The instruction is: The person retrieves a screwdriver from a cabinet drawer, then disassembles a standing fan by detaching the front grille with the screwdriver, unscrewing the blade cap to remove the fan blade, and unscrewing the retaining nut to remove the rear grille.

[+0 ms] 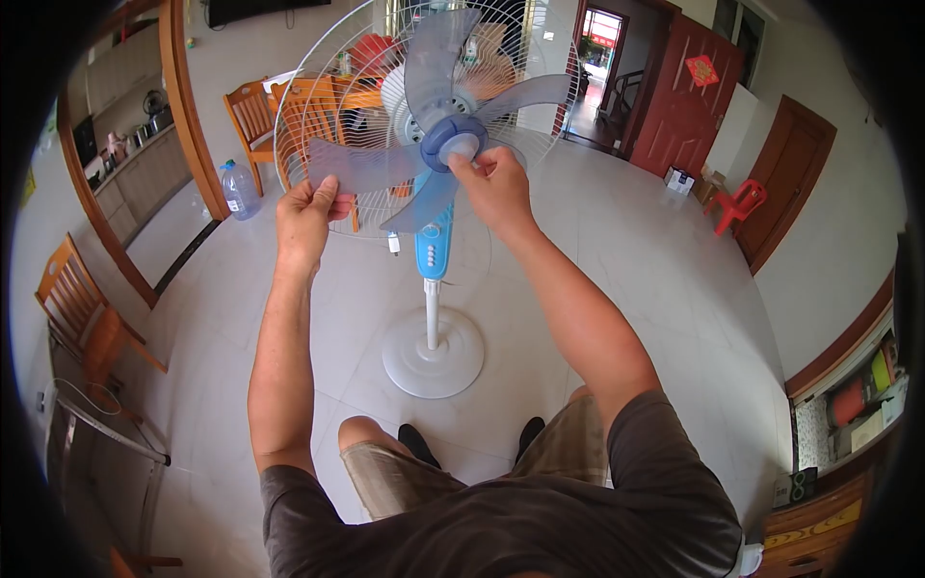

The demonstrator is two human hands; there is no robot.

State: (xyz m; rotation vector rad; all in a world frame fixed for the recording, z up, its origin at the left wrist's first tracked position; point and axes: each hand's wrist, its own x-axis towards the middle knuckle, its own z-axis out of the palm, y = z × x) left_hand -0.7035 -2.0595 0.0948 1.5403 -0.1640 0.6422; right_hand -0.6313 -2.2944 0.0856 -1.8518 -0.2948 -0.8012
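Fan (pixel 433 252), blue-and-white plastic pedestal type, upright on its round white base (pixel 433 371), mid-floor before us. Blade (pixel 361 166), translucent grey plastic, left of the blue hub (pixel 432 143): outer end clamped between the thumb and fingers of our left hand (pixel 310 214). Cap (pixel 459 145), round and pale, at the hub's centre: thumb and forefinger of our right hand (pixel 494 188) pinched together on it. Slatted orange-brown wooden chair (pixel 103 349), near left. Clear bluish plastic bottle (pixel 238 189), far left. Red plastic chair (pixel 739 203), far right.
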